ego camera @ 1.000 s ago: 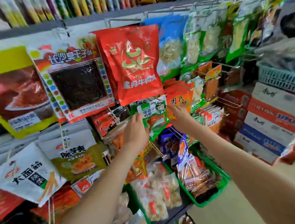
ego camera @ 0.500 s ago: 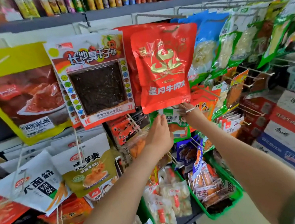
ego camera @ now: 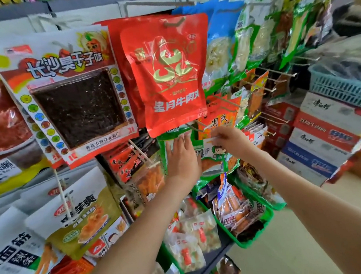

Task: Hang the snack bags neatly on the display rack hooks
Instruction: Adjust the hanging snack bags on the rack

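Starting nearest the camera, items as found:

1. Green bin point(ego camera: 269, 213), lower centre: loose small snack packs, unhung (whether they are meant for hooks cannot be told).
2. Left hand point(ego camera: 181, 157), centre: fingers straight, pressed flat against the upper left part of the green snack bag point(ego camera: 211, 155), steadying it.
3. Right hand point(ego camera: 232, 140), just right of it: thumb and fingers pinched on a thin white hook tip point(ego camera: 211, 139) at the bag's top edge.
4. Green snack bag: centre of frame, directly beneath the red beef bag point(ego camera: 172, 76), upright. Its hang hole is hidden, so seating on the hook cannot be confirmed.
5. Red beef bag and the dark-windowed bag point(ego camera: 75, 104) to its left: hung, facing front.
6. Bare hooks point(ego camera: 278, 73), right of centre: several with nothing on them.
7. Stacked cartons point(ego camera: 324, 132) and blue basket point(ego camera: 342, 89), far right.

Status, by judgement: upper rows stocked; the green bag is mid-placement; bare hooks suggest more to hang.
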A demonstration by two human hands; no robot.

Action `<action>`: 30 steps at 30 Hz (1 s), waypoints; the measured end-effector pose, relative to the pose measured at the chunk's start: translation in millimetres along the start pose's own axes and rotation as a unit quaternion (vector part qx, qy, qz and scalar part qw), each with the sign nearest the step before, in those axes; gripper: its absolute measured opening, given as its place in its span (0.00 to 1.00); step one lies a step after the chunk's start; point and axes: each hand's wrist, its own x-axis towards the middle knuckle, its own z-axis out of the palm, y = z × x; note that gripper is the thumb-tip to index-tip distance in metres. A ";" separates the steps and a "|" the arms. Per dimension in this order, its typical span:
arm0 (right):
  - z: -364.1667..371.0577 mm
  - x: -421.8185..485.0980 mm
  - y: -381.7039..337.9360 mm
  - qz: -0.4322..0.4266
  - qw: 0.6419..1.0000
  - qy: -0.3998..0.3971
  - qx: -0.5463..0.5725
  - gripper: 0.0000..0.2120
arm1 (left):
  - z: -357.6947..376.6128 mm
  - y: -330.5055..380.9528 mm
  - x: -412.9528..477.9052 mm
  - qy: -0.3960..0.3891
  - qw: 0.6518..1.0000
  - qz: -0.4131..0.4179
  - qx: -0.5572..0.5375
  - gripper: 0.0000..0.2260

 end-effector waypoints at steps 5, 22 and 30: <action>-17.7 -16.9 2.4 -0.024 1.000 -0.017 -0.006 0.01 | -4.6 31.6 1.0 0.029 0.998 0.055 -0.020 0.13; -239.5 -18.4 102.1 -0.110 0.989 0.046 -0.091 0.03 | -35.7 259.7 88.4 0.088 0.995 0.024 -0.045 0.10; -344.6 2.2 133.6 -0.210 0.958 0.153 -0.118 0.06 | -65.9 359.8 148.4 0.177 0.984 0.025 -0.020 0.11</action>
